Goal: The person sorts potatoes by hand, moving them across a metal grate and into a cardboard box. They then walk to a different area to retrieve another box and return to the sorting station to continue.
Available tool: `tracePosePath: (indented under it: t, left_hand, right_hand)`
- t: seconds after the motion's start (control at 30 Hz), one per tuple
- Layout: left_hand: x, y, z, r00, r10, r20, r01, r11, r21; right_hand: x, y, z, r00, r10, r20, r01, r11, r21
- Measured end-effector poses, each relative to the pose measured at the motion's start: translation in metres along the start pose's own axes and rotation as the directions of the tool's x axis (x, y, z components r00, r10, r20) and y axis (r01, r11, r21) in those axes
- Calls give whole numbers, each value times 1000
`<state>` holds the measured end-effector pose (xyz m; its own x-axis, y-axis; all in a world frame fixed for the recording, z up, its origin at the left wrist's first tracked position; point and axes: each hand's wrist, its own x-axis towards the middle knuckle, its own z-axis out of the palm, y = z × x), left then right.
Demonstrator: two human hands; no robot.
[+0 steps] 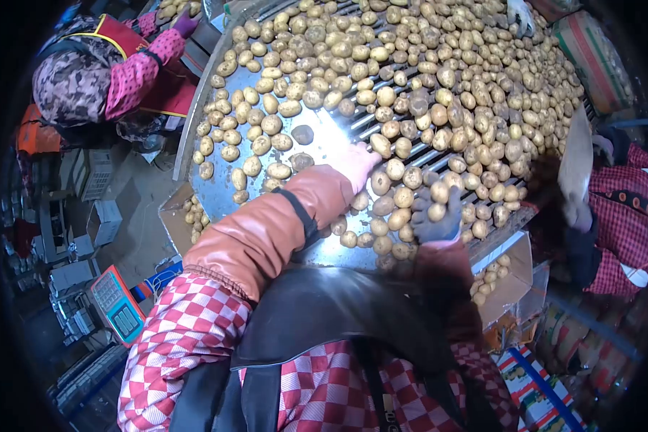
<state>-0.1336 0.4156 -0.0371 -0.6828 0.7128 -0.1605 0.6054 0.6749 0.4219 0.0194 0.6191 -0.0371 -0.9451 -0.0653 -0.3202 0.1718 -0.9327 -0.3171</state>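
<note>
The table [212,189] carries a spread of potatoes [513,150], with a box [523,268] below its near right edge. At the table's near side, the right hand [439,230] curls round one potato [436,212]; the left hand [354,164] reaches among others, glare hiding whether it grips. A hurried sweep could send potatoes rolling off the table's near edge, missing the box.
</note>
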Motion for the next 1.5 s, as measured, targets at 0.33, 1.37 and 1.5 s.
tracePosePath:
  t: [0.33, 1.37, 1.5]
  left_hand:
    - [51, -19, -64, 982, 41, -185, -38, 999, 24]
    - [-31, 51, -66, 970, 84, -230, -53, 989, 137]
    - [-16, 41, -49, 962, 162, -222, -208, 957, -203]
  right_hand:
    - [24, 75, 2, 997, -61, -50, 66, 993, 93]
    - [63, 78, 34, 999, 38, -14, -39, 992, -117]
    - [63, 72, 34, 995, 93, -48, -93, 996, 0]
